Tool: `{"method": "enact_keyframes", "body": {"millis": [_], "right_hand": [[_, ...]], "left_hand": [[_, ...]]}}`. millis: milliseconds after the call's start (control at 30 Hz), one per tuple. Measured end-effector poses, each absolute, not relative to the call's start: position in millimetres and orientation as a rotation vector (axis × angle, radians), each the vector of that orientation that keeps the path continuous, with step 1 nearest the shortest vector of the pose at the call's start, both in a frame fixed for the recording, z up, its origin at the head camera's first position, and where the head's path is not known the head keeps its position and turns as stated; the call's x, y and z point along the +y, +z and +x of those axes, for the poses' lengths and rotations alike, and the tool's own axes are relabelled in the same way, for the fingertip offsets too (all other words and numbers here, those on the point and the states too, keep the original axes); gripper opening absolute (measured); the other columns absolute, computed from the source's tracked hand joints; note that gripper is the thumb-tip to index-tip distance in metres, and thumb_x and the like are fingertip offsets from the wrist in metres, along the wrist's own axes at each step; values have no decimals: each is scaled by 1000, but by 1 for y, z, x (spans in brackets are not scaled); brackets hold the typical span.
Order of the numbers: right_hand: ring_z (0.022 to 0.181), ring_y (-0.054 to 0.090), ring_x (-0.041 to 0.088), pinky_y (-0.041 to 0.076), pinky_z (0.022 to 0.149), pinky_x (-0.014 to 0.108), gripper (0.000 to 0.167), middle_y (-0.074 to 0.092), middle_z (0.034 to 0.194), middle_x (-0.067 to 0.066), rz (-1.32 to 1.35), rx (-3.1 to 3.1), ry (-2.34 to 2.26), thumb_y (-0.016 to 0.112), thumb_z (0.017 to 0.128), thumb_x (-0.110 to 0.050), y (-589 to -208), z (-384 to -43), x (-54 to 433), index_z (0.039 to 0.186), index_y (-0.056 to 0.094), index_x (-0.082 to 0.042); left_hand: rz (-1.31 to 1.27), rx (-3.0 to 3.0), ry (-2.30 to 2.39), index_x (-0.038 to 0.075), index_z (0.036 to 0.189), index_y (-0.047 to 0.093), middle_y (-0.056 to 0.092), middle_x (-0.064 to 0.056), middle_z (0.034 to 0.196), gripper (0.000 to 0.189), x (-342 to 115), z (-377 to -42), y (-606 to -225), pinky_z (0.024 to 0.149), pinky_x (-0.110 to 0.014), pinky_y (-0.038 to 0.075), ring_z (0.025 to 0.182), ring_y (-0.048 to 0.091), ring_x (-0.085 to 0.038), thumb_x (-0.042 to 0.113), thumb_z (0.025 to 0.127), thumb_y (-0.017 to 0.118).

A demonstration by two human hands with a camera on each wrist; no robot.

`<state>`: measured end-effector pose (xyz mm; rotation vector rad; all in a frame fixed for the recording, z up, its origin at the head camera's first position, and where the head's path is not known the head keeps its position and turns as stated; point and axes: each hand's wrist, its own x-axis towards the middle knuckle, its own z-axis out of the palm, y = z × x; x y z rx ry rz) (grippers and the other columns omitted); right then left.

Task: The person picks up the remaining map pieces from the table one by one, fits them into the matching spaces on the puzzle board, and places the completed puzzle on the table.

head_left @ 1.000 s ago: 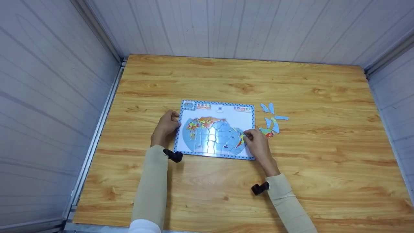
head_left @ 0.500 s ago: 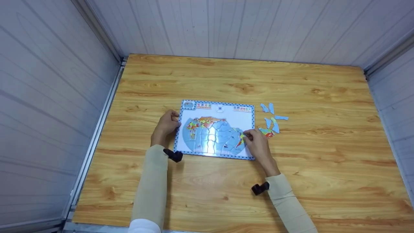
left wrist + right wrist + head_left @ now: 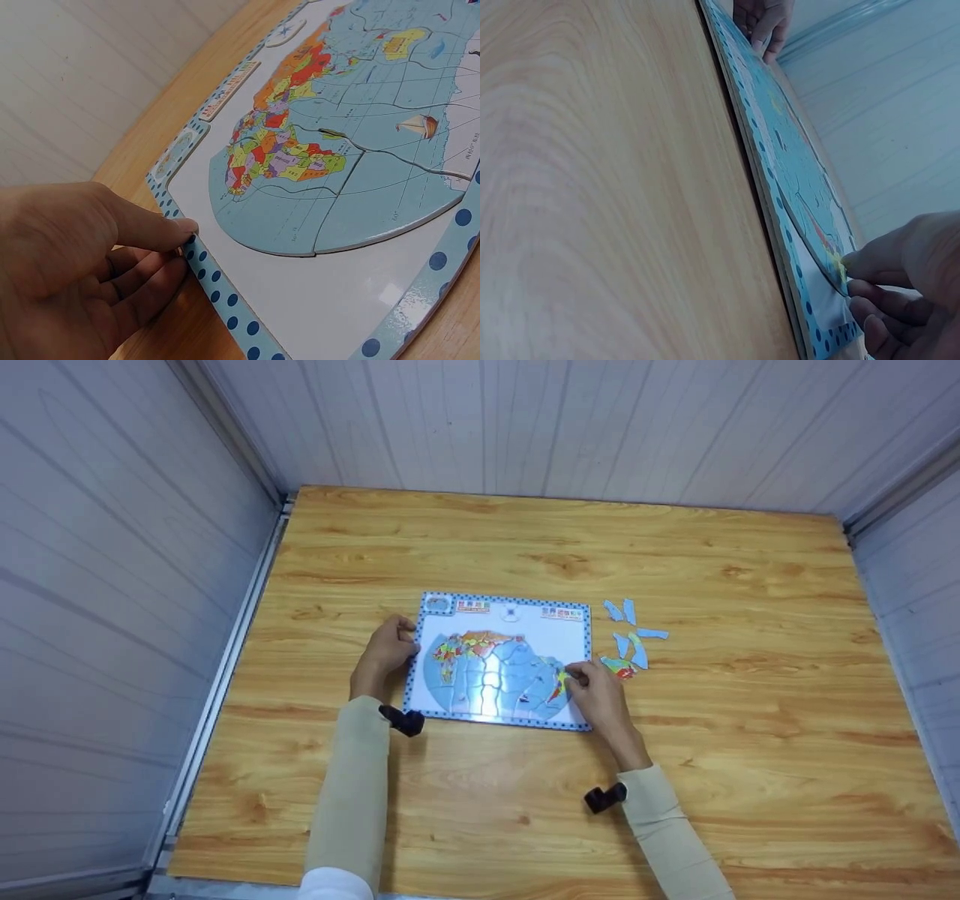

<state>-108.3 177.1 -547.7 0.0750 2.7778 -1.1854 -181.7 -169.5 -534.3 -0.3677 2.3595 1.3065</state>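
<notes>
A world-map jigsaw puzzle board (image 3: 559, 641) with a blue dotted border lies on the table. Fitted pieces cover much of its oval map (image 3: 292, 217); the upper right part of the oval shows bare white. My left hand (image 3: 386, 649) grips the board's left edge, thumb on the dotted border and fingers curled beside it. At the map's right end, my right hand (image 3: 600, 694) pinches a puzzle piece (image 3: 841, 268) with yellow on it between thumb and fingers. The fingers hide most of that piece, which sits right at the map's curved edge.
Several loose blue puzzle pieces (image 3: 629, 611) lie on the wooden table (image 3: 750, 697) right of the board. A red and green piece (image 3: 619, 667) lies just beyond the right hand. Pale panel walls (image 3: 525, 427) enclose the table at the back and sides.
Both hands stay nearly in place, the left on the board's edge and the right at the map's right end. The loose pieces have not moved.
</notes>
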Motion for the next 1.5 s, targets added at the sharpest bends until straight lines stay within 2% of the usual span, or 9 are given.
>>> {"method": "enact_keyframes", "body": {"millis": [133,567,833,1067,1500], "right_hand": [[97,58,25,48,84,39,23,63,104,12,65,2799,-1213,62,90,-12,-548,-108,178,111,67,-4],[96,56,23,47,83,36,26,59,104,10,102,2785,-1268,61,92,-14,-545,-108,187,116,63,-5],[94,58,23,46,82,36,24,61,105,12,119,2823,-1313,61,92,-13,-544,-109,196,114,64,-4],[90,58,24,46,78,34,23,62,100,13,119,2869,-1383,62,90,-11,-545,-111,205,110,66,-1],[89,57,22,46,77,33,26,61,101,12,210,2869,-1385,61,90,-13,-547,-118,221,114,64,-1]], "left_hand": [[-334,2393,1302,6,125,47,49,-6,99,35,-170,-181,-534,75,-29,40,89,49,-19,4,91,57],[-374,2353,1308,10,125,47,49,-5,100,34,-170,-181,-533,75,-28,41,89,49,-19,5,93,55],[-397,2330,1309,11,125,47,48,-6,102,34,-169,-181,-532,77,-29,41,91,50,-20,6,93,55],[-339,2378,1312,7,125,47,48,-5,99,35,-170,-180,-533,74,-28,40,88,48,-19,4,91,56],[-364,2360,1335,8,125,47,49,-6,101,34,-169,-179,-531,76,-29,41,90,49,-20,4,92,55]]}}
